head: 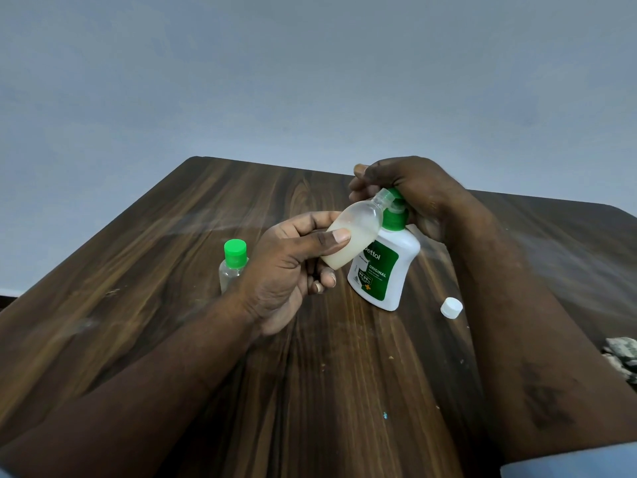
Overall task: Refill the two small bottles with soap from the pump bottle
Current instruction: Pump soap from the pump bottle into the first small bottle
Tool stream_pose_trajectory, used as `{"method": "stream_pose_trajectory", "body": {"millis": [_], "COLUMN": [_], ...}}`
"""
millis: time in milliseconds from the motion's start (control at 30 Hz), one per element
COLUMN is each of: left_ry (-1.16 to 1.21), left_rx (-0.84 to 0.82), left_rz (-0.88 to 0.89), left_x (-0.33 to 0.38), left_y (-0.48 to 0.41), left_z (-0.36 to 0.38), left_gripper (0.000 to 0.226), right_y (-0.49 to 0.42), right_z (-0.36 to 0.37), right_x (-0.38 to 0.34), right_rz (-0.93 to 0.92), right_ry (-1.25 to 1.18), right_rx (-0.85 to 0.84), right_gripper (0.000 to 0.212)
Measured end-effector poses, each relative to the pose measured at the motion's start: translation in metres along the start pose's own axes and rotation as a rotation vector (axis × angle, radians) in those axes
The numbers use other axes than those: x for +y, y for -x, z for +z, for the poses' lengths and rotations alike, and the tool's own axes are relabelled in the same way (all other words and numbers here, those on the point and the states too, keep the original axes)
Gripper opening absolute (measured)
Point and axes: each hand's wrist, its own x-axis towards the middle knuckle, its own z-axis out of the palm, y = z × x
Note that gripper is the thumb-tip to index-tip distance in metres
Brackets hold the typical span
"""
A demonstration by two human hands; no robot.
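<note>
My left hand (293, 267) grips a small clear bottle (355, 232), uncapped and tilted, its open neck against the pump's nozzle. Pale soap fills its lower part. My right hand (410, 191) is curled over the green pump head of the white pump bottle (382, 270), which stands on the wooden table (172, 305). A second small clear bottle (231, 269) with a green cap stands left of my left hand, partly hidden behind it. A white cap (451, 307) lies on the table to the right of the pump bottle.
A crumpled grey patterned cloth (622, 353) lies at the table's right edge. A plain grey wall rises behind the table's far edge. Small crumbs and a tiny blue speck (385, 415) dot the near tabletop.
</note>
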Motion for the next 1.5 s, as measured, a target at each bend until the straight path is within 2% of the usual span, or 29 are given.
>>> {"method": "stream_pose_trajectory", "body": {"millis": [367,533,1500], "left_ry": [0.006,0.009,0.002], "left_rx": [0.005,0.005,0.014], "left_rz": [-0.003,-0.01,-0.022], "left_x": [-0.0011,0.0006,0.0006], "left_y": [0.0003,0.0011,0.0014], "left_z": [0.0005,0.0007,0.0013], "left_gripper": [0.034,0.04,0.042], "right_y": [0.0054,0.0031,0.0049], "right_z": [0.0003,-0.0022,-0.001], "right_x": [0.0022,0.0003,0.0016], "right_rz": [0.034,0.01,0.031], "right_ry": [-0.039,-0.015,0.018], "right_rx": [-0.011,0.009,-0.011], "right_gripper": [0.023,0.02,0.019]}}
